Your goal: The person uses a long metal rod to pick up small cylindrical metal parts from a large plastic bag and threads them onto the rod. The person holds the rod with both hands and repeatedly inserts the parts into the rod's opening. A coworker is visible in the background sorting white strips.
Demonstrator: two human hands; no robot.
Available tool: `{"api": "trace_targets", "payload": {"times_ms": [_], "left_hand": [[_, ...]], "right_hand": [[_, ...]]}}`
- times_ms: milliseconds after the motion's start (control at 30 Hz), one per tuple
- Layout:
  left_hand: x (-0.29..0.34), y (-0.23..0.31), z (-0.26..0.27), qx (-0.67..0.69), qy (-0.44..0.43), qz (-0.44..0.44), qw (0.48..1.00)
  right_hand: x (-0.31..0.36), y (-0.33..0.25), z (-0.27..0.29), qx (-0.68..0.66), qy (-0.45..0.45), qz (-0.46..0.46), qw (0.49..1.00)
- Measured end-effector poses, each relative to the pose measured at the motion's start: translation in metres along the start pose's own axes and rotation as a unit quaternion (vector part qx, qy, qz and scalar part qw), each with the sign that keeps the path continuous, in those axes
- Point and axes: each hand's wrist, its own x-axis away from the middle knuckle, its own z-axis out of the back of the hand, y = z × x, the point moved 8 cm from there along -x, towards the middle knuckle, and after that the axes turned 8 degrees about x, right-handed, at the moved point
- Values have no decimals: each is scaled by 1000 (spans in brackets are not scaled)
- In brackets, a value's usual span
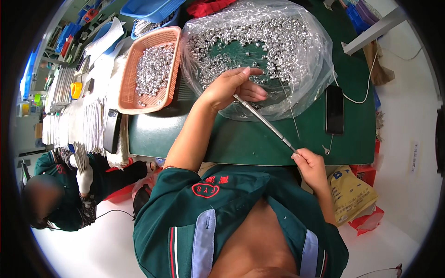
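My right hand (310, 163) pinches the near end of a thin metal rod (263, 119) between thumb and fingers, close to the table's front edge. Silvery tube-like segments line the rod, which slants up and left to my left hand (234, 88). That hand is cupped beside the rod's upper part, fingers stretched and apart; the palm is partly hidden. Beneath it spreads a clear plastic bag (311, 95), opened wide, holding a mass of small shiny metal sleeves (292, 44). Another thin wire (291, 107) lies across the bag's near edge.
Left of the bag stands an orange basket (124, 92) of small metal pieces, with blue baskets (150, 11) behind. A phone (334, 110) with a cable lies at right on the green table (185, 150). Bundled rods (94, 123) and another person (69, 190) are at left. A metal post (378, 30) rises at far right.
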Motion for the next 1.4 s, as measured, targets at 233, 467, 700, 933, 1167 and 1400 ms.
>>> {"api": "trace_targets", "payload": {"times_ms": [233, 467, 700, 933, 1167, 1400], "left_hand": [[9, 13, -18, -227, 38, -29, 973], [1, 30, -30, -91, -16, -70, 993], [-28, 53, 13, -167, 140, -178, 960], [-78, 65, 44, -743, 133, -189, 628], [-92, 54, 56, -715, 122, -162, 669], [-67, 36, 42, 70, 33, -99, 992]], "right_hand": [[6, -18, 16, 51, 46, 38, 997], [5, 1, -26, -146, -53, -33, 987], [-4, 1, -28, -337, -75, -61, 937], [-2, 16, -6, -354, -6, -66, 933], [5, 29, -3, -351, 12, -75, 933], [-2, 27, -7, -350, -13, -85, 933]]}}
